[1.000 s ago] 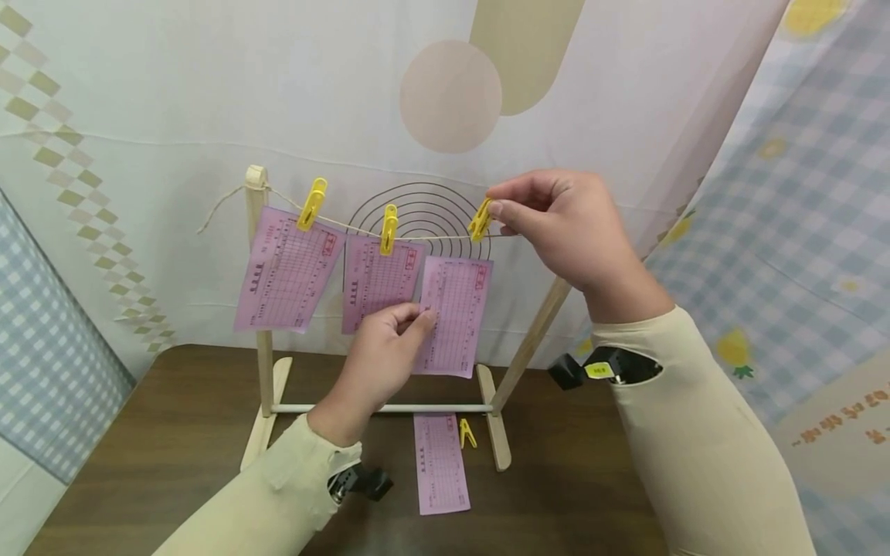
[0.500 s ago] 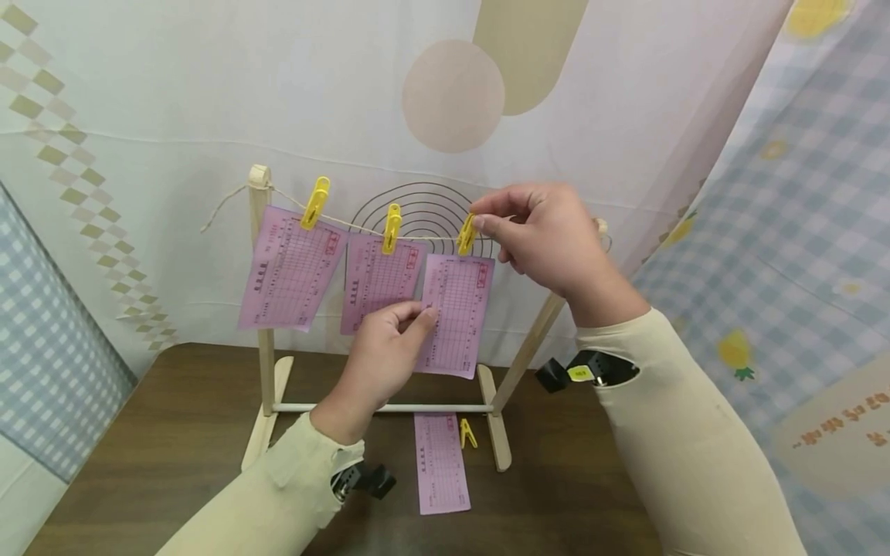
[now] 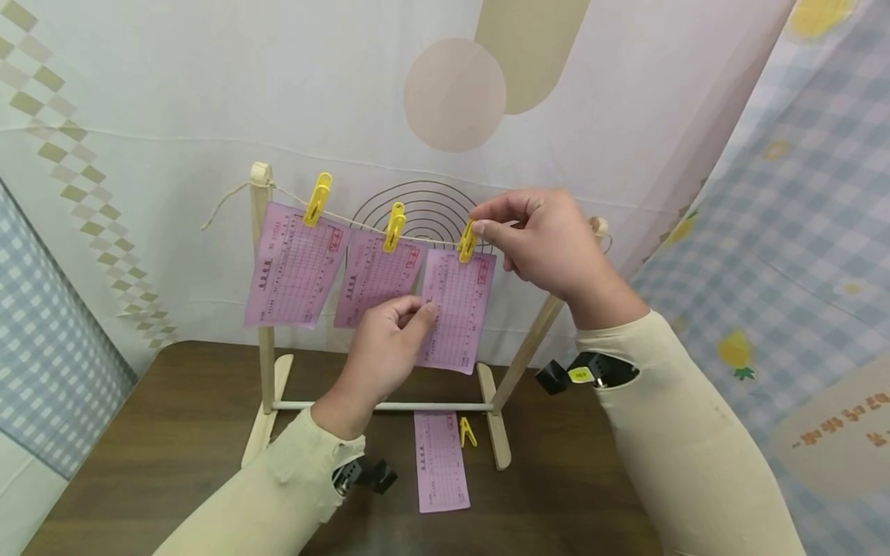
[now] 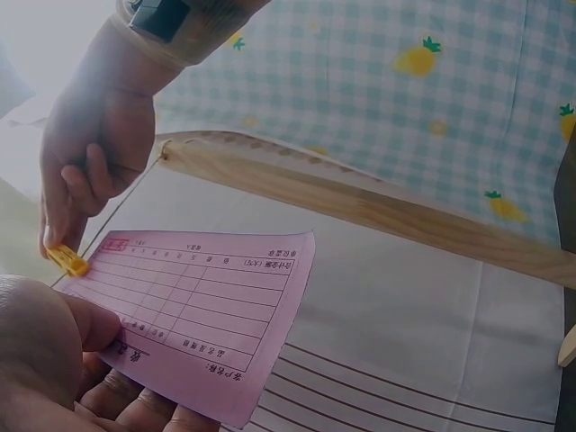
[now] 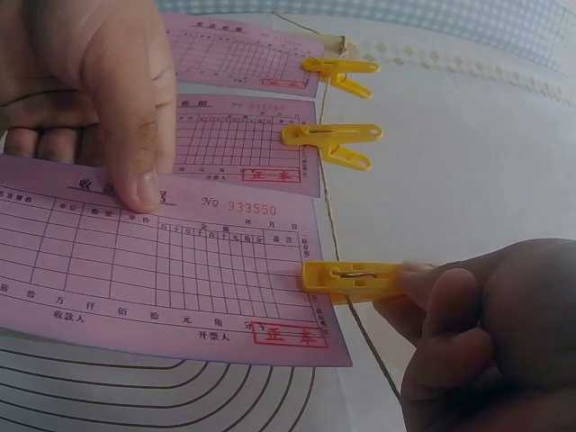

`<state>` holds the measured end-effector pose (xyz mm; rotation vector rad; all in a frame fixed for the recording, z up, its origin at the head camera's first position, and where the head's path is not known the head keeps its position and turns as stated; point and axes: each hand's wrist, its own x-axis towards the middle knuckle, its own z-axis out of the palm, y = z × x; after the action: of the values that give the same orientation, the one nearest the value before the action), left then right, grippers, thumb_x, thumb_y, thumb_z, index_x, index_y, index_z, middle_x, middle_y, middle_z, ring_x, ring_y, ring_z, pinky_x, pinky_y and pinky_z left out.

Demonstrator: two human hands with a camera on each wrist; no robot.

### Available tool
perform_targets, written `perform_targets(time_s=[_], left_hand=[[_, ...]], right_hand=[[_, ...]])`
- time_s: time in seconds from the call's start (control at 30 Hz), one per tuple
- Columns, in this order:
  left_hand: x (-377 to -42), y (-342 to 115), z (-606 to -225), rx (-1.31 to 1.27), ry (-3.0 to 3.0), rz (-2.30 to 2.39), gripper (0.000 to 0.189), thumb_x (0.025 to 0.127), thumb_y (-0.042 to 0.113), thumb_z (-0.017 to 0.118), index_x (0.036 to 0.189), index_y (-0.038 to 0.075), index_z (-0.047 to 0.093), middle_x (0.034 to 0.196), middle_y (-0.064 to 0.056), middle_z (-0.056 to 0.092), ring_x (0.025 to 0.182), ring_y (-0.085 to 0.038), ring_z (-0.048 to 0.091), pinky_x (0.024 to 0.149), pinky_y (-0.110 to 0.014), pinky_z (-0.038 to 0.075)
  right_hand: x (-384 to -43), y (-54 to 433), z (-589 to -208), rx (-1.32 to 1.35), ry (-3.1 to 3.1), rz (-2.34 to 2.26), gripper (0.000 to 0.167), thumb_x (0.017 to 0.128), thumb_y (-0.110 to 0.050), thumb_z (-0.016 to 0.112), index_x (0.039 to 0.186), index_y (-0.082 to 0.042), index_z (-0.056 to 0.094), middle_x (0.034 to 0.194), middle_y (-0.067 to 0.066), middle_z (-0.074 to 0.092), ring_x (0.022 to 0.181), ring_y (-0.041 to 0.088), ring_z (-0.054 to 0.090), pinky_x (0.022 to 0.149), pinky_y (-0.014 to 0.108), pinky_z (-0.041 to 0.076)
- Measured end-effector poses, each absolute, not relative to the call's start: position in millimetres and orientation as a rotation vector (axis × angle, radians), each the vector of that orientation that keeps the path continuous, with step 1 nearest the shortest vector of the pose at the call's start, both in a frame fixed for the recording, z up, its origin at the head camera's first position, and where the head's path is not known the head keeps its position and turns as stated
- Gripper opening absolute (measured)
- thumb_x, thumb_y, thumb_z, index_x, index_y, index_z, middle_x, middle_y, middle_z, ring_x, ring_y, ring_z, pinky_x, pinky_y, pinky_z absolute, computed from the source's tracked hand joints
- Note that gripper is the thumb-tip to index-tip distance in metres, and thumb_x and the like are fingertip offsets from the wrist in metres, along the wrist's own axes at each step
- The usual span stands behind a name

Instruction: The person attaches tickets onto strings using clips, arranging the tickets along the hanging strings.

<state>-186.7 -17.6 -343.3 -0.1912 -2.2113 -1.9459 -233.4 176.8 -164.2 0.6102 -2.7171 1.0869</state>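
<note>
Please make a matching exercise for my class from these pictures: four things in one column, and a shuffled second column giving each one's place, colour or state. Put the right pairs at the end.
Column one
1. left hand
2. right hand
3. loose clothespin
4. lower slip

Column two
A. pinching the rightmost upper clothespin
B. pink, flat on the table
C. pinching the side edge of the rightmost upper slip
D. yellow, beside the lower slip

Right pairs: 1-C, 2-A, 3-D, 4-B
</note>
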Motion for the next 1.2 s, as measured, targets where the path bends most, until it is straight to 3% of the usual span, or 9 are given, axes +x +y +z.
perform_targets(time_s=[0.33, 0.57, 0.8, 1.2], left_hand=[[-188.9, -20.3, -340.3, -0.191, -2.21, -1.928, 0.027, 0.114, 0.04, 0.068, 0.121, 0.019, 0.083, 0.1, -0.003, 0.078, 0.088, -0.019, 0.065, 0.068, -0.03, 0.053], [-187.5, -20.2, -338.3, -0.173, -2.229, -1.924, 0.027, 0.113, 0.041, 0.068, 0.121, 0.02, 0.083, 0.104, -0.001, 0.079, 0.095, -0.02, 0.068, 0.076, -0.038, 0.058], [-188.5, -20.3, -340.6, -0.171, -2.21, -1.932, 0.026, 0.113, 0.041, 0.069, 0.12, 0.02, 0.083, 0.102, -0.002, 0.078, 0.091, -0.019, 0.066, 0.072, -0.034, 0.055], [-190.8, -21.9, -341.7, -0.159, -2.201, -1.953, 0.025, 0.112, 0.038, 0.069, 0.123, 0.02, 0.082, 0.109, -0.002, 0.079, 0.1, -0.021, 0.068, 0.081, -0.038, 0.058]], right_hand=[[-235.3, 174.7, -165.2, 0.643, -2.74, 1.105, 0.013, 0.109, -0.024, 0.077, 0.119, -0.022, 0.085, 0.091, 0.006, 0.079, 0.056, 0.017, 0.055, 0.049, 0.029, 0.045], [-236.0, 174.6, -165.5, 0.662, -2.776, 1.175, 0.018, 0.11, -0.023, 0.075, 0.126, -0.021, 0.083, 0.099, 0.007, 0.08, 0.057, 0.018, 0.056, 0.051, 0.03, 0.049], [-235.8, 175.4, -168.0, 0.681, -2.772, 1.209, 0.024, 0.109, -0.023, 0.075, 0.132, -0.02, 0.082, 0.105, 0.007, 0.082, 0.057, 0.018, 0.058, 0.051, 0.031, 0.052], [-239.8, 175.8, -172.2, 0.688, -2.746, 1.241, 0.029, 0.107, -0.027, 0.078, 0.136, -0.022, 0.08, 0.121, 0.001, 0.082, 0.059, 0.02, 0.062, 0.052, 0.034, 0.056]])
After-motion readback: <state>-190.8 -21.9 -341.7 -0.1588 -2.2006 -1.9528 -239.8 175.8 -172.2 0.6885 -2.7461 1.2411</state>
